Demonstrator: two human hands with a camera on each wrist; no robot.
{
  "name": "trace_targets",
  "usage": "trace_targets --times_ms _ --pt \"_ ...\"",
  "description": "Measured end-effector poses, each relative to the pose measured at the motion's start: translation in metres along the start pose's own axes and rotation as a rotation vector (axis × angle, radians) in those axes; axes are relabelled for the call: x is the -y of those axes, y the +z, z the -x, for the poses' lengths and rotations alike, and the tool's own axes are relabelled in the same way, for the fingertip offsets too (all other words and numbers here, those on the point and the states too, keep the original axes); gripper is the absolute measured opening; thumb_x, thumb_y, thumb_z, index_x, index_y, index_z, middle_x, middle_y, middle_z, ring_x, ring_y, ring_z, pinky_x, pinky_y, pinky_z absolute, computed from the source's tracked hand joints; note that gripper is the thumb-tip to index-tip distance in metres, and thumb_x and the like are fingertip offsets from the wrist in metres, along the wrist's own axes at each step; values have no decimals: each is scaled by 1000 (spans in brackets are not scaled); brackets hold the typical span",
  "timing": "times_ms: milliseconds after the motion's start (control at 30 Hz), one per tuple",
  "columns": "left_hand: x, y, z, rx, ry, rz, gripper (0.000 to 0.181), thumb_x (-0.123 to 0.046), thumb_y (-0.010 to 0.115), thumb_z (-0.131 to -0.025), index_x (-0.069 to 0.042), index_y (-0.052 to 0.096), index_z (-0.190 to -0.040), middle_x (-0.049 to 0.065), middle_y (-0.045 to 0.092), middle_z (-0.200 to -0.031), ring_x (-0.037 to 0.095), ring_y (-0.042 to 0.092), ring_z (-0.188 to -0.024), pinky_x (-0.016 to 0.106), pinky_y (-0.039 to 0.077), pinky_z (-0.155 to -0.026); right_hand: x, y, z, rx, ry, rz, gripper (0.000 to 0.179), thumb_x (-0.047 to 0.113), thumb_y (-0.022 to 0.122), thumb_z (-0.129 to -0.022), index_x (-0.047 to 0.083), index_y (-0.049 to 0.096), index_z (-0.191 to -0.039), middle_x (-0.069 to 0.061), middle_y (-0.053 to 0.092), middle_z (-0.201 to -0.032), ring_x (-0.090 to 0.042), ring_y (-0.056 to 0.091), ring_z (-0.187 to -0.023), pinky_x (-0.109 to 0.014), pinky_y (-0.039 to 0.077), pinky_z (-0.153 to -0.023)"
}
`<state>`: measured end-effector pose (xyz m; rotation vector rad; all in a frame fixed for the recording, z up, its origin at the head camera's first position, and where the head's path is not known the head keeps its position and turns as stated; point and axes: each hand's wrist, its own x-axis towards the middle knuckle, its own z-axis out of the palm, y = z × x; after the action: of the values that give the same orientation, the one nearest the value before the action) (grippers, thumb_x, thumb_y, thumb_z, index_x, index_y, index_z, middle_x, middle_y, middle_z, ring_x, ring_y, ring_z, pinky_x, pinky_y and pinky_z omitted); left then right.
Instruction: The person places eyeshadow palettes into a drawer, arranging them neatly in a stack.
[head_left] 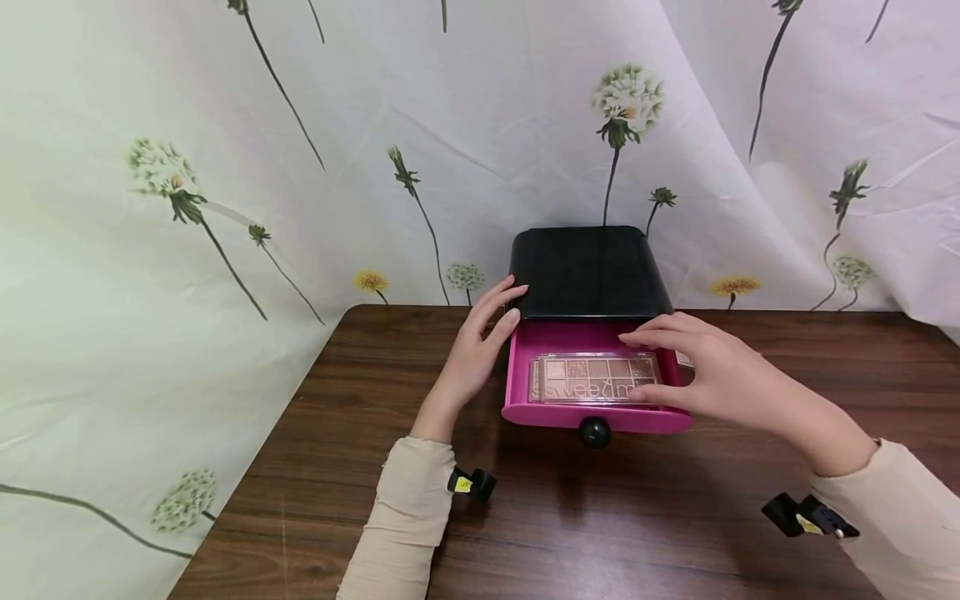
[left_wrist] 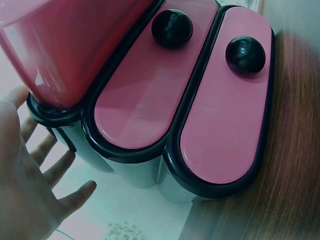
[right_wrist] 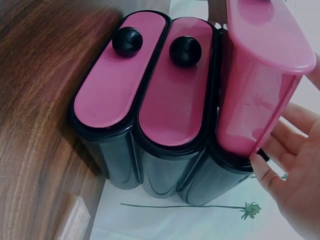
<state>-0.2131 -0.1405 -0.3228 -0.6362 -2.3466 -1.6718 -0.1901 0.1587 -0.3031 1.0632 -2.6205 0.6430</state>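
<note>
A black cabinet (head_left: 588, 271) with pink drawers stands against the backdrop, and its top drawer (head_left: 540, 414) is pulled out. Inside lies a clear-lidded eyeshadow palette (head_left: 581, 385) with rows of pinkish pans; another clear edge shows under its left end. My left hand (head_left: 468, 354) is at the cabinet's left front corner, beside the drawer, fingers extended. My right hand (head_left: 720, 375) reaches over the drawer's right wall, its thumb overlapping the palette's right end and its fingers spread farther back. In the right wrist view, the drawer wall hides part of the right fingers.
Two lower drawers with round black knobs (left_wrist: 245, 55) are closed. A small pale box (right_wrist: 74, 219) lies on the wooden table (head_left: 360, 433) right of the cabinet. A flower-printed cloth (head_left: 465, 125) hangs close behind and down the left side.
</note>
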Motion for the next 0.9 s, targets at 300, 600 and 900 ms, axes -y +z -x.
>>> trace_targets --times_ms 300,600,900 --pt "0 0 0 1 -11 -5 41 -19 48 -105 -5 52 -143 7 34 -158 20 24 -147 50 27 -113 0 -3 2 -62 -26 -68 50 26 84 -81 15 68 -126 7 64 -121 -11 56 -109 -26 45 -87" --pt "0 0 0 -2 -2 6 41 -18 48 -105 -4 52 -143 8 34 -158 21 24 -147 52 28 -112 -14 -7 14 -210 -131 -136 52 2 86 -72 10 70 -120 6 66 -120 -4 55 -115 -11 35 -98" --pt "1 0 0 -2 1 8 40 -18 49 -105 -4 53 -142 8 34 -158 20 23 -147 53 28 -112 -34 -9 32 -364 -171 -180 57 -12 85 -61 4 72 -114 -4 70 -111 -5 58 -110 -16 40 -97"
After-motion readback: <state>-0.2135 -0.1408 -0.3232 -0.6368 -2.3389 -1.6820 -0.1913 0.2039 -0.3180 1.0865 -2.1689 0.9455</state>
